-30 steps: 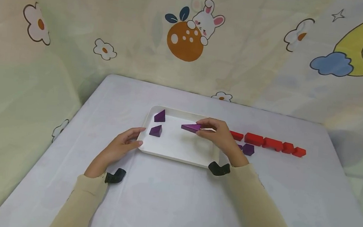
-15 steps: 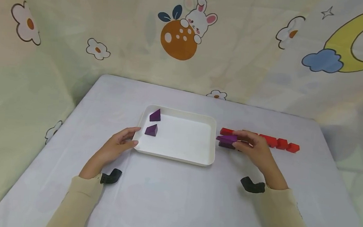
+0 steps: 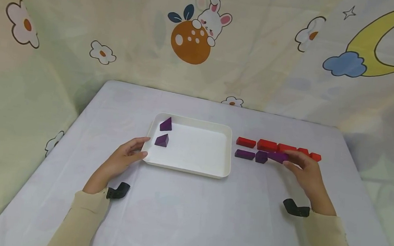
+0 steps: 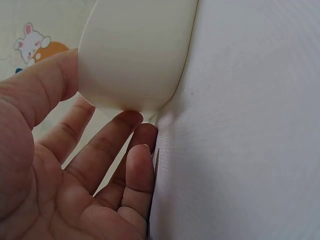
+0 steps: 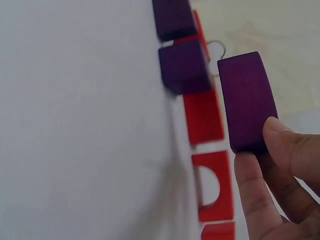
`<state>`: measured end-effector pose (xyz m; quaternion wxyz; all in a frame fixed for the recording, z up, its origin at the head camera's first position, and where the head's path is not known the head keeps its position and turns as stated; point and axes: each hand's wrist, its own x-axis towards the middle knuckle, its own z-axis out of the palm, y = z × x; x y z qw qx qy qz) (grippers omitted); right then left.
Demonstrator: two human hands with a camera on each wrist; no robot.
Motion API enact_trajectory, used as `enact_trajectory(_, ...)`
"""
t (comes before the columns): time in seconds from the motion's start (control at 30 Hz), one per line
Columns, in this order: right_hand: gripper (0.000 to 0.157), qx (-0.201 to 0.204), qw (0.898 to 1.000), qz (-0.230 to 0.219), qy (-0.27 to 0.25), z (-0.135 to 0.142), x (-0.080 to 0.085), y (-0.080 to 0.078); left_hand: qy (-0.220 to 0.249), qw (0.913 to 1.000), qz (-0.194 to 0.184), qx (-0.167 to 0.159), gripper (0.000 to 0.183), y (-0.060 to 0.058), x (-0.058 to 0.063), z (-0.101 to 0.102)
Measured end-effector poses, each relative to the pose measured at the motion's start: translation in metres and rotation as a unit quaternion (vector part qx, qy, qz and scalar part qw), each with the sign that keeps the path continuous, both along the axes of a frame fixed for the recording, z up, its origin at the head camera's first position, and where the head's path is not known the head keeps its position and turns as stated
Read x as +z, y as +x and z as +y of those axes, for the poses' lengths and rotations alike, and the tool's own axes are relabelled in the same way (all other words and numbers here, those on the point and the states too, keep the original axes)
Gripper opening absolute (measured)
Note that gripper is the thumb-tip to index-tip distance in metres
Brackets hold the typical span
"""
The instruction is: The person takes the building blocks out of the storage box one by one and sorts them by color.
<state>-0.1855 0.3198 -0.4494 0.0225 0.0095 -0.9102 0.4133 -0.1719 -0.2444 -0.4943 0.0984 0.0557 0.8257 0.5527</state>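
My left hand (image 3: 123,157) holds the left end of a shallow white tray (image 3: 185,171), its thumb and fingertips at the rim. In the left wrist view the fingers curl against the tray's outer wall (image 4: 135,55). Two purple wedge-like blocks, one farther back (image 3: 166,125) and one nearer (image 3: 162,140), lie inside the tray at its left. My right hand (image 3: 306,173) pinches a purple triangular block (image 3: 278,157) between thumb and fingers, right of the tray. In the right wrist view this block (image 5: 247,102) appears above the table, beside the row of blocks.
Several red blocks (image 3: 267,145) stand in a row right of the tray. In front of them lie a long purple block (image 3: 245,154) and a chunky purple block (image 3: 261,157). A red block with a round cut-out (image 5: 222,187) shows in the right wrist view. A patterned cloth hangs behind the table.
My right hand has carried the purple triangular block from above the tray rightward to the end of the purple row. The left hand stays at the tray; the whole view shifts slightly.
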Motion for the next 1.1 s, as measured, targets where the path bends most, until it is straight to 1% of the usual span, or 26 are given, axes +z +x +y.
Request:
enact_trajectory(0.13,0.044,-0.014,1.000,-0.023,-0.001,0.008,-0.009,-0.004,0.003,1.0000,0.004,-0.003,0.058,0.000,-0.002,-0.001)
enact_trajectory(0.33,0.044,-0.032,0.997,-0.053,0.038,0.016,-0.023,-0.008,0.005,1.0000,0.007,-0.005,0.058,0.000,-0.002,-0.002)
enact_trajectory(0.47,0.045,-0.038,0.996,-0.064,0.047,0.018,-0.027,-0.009,0.007,1.0000,0.006,-0.003,0.059,0.001,-0.002,-0.002)
enact_trajectory(0.6,0.049,-0.046,0.996,-0.055,0.062,0.015,-0.020,-0.006,0.005,1.0000,0.006,-0.002,0.059,0.001,-0.002,-0.002)
enact_trajectory(0.77,0.047,-0.044,0.995,-0.026,0.082,0.001,0.001,-0.002,0.007,1.0000,0.006,-0.002,0.058,0.001,-0.002,-0.002)
enact_trajectory(0.83,0.047,-0.040,0.996,-0.023,0.075,-0.010,0.008,-0.001,0.008,1.0000,0.005,-0.001,0.059,0.000,-0.002,-0.001)
enact_trajectory(0.93,0.048,-0.028,0.998,-0.018,0.057,-0.029,0.015,0.000,0.010,0.9999,0.003,-0.001,0.059,0.000,-0.001,0.000)
enact_trajectory(1.0,0.046,-0.012,0.999,-0.010,0.040,-0.045,0.016,-0.001,0.012,0.9999,0.004,-0.003,0.059,0.000,0.000,0.000)
enact_trajectory(1.1,0.045,0.017,1.000,-0.002,-0.002,-0.070,0.015,-0.003,0.013,0.9999,0.006,-0.005,0.058,0.000,-0.001,-0.001)
